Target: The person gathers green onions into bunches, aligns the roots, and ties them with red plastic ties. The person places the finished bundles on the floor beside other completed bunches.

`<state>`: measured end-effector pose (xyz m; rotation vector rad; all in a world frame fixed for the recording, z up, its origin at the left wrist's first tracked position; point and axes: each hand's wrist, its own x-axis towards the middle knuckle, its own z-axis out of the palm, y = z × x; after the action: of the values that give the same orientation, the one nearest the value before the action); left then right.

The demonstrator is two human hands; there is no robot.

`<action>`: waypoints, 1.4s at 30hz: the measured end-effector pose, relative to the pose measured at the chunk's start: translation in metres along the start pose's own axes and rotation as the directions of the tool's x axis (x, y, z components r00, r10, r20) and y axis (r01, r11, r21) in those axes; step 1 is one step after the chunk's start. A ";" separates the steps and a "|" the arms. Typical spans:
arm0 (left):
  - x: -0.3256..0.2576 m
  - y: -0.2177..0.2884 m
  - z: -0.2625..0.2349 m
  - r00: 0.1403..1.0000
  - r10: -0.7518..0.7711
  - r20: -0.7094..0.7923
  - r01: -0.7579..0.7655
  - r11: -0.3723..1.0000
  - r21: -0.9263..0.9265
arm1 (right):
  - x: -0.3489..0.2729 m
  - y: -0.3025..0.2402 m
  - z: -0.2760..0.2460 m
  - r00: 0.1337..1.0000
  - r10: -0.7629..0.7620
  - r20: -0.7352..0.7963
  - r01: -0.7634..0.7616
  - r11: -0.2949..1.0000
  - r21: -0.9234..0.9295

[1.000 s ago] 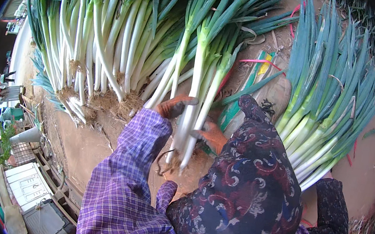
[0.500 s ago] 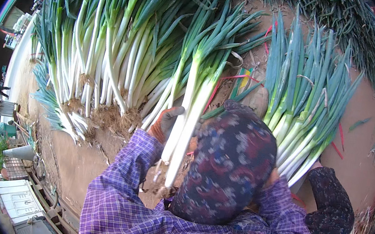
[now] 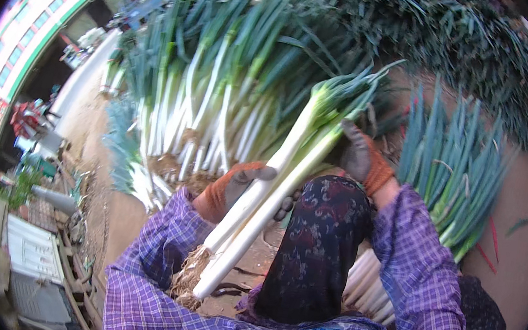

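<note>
- Leeks (image 3: 264, 214): at least two, in the air in front of the person, tilted; leaves up and to the right, roots (image 3: 187, 278) down and to the left.
- Left grip (image 3: 228, 190): orange-and-grey glove, closed around the white stalks about mid-length; thumb across the top, fingertips visible beneath.
- Right grip (image 3: 366, 161): matching glove, raised at the green part, fingers pointing up and left. Cannot tell whether it is closed on the stems or only lies against them.
- Sleeves (image 3: 424, 257): purple check, both forearms bent inward.
- Knee (image 3: 319, 251): dark patterned cloth, beneath and to the right of the white stalks.
- Heap (image 3: 249, 71): many more leeks beyond the left grip, white ends toward the person.
- Bunch (image 3: 451, 168): leeks at the right, on brown ground (image 3: 515, 242); partly hidden by the right sleeve.
- Red string (image 3: 485, 257): on the ground, just beside the bunch.
- Pile (image 3: 450, 43): dark green leaves, far side.
</note>
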<state>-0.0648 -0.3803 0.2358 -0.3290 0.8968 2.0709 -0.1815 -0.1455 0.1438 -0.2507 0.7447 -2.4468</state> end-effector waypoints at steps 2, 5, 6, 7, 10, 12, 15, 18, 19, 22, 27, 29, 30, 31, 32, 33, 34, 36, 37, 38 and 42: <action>-0.032 0.025 0.033 0.992 0.118 -0.035 -0.094 0.911 0.402 | 0.007 -0.012 0.019 0.994 -0.103 0.047 0.105 0.994 -0.043; -0.049 0.031 0.028 0.900 0.426 -0.095 -0.317 0.786 0.531 | 0.004 -0.037 0.080 0.973 -0.135 0.187 0.142 0.989 -0.028; -0.044 0.039 0.042 0.914 0.406 0.013 -0.344 0.758 0.554 | 0.006 -0.057 0.090 0.962 -0.208 0.179 0.220 0.974 -0.053; -0.039 0.046 0.054 0.919 0.379 0.108 -0.370 0.734 0.570 | 0.008 -0.073 0.096 0.948 -0.222 0.229 0.220 0.975 0.038; -0.014 0.032 0.105 0.942 0.290 0.168 -0.335 0.823 0.459 | -0.001 -0.090 0.098 0.906 -0.378 0.191 0.390 0.921 -0.024; 0.023 0.023 0.087 0.923 0.352 0.155 -0.384 0.843 0.377 | -0.036 -0.064 0.085 0.929 -0.366 0.051 0.364 0.883 -0.295; 0.090 -0.020 0.065 0.929 0.344 0.135 -0.368 0.889 0.273 | -0.110 0.003 0.025 0.926 -0.302 -0.225 0.189 0.889 -0.417; 0.154 -0.081 0.050 0.968 0.126 0.218 -0.115 0.991 -0.066 | -0.204 0.061 0.034 0.859 -0.034 -0.511 -0.030 0.993 -0.117; 0.174 -0.105 0.033 0.975 0.089 0.202 -0.069 0.992 -0.105 | -0.223 0.073 0.036 0.847 -0.036 -0.530 -0.104 0.967 -0.232; 0.237 -0.176 -0.048 0.968 -0.091 0.233 0.156 0.947 -0.280 | -0.249 0.091 0.016 0.838 0.103 -0.536 -0.218 0.963 -0.156; 0.223 -0.189 -0.017 0.999 -0.032 -0.031 0.034 0.995 0.096 | -0.274 0.101 -0.008 0.768 0.079 -0.636 -0.281 0.933 -0.223; 0.204 -0.195 -0.006 0.970 0.185 -0.158 -0.118 0.925 0.361 | -0.267 0.092 0.001 0.730 0.145 -0.668 -0.337 0.926 -0.168; 0.201 -0.200 -0.010 0.898 0.377 -0.227 -0.208 0.818 0.537 | -0.263 0.098 -0.001 0.764 0.093 -0.638 -0.313 0.919 -0.241; 0.193 -0.199 0.000 0.874 0.460 -0.154 -0.238 0.684 0.690 | -0.265 0.102 -0.009 0.783 0.028 -0.621 -0.280 0.907 -0.313; 0.182 -0.200 0.012 0.881 0.426 -0.206 -0.048 0.513 0.857 | -0.267 0.107 -0.018 0.749 0.108 -0.654 -0.309 0.929 -0.201; 0.178 -0.196 0.020 0.882 0.447 -0.147 0.009 0.297 0.955 | -0.269 0.109 -0.019 0.746 0.149 -0.650 -0.289 0.951 -0.114; 0.173 -0.192 0.023 0.884 0.459 -0.088 0.069 0.058 0.996 | -0.269 0.110 -0.017 0.751 0.193 -0.632 -0.267 0.963 -0.023; 0.164 -0.187 0.026 0.929 0.354 -0.112 0.112 0.020 0.994 | -0.270 0.105 -0.012 0.759 0.233 -0.608 -0.245 0.967 0.064; 0.163 -0.187 0.027 0.948 0.298 -0.116 0.122 -0.002 0.993 | -0.273 0.097 -0.008 0.760 0.227 -0.609 -0.243 0.968 0.058; 0.164 -0.189 0.027 0.951 0.295 -0.097 0.119 -0.058 0.991 | -0.275 0.092 -0.008 0.760 0.220 -0.611 -0.240 0.970 0.051; 0.158 -0.183 0.026 0.952 0.280 -0.119 0.155 -0.109 0.982 | -0.271 0.092 -0.010 0.801 0.185 -0.570 -0.223 0.975 0.003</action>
<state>-0.0167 -0.1952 0.0850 0.3250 2.4522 0.7327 0.0809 -0.0505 0.0806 0.5453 1.0369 -2.2921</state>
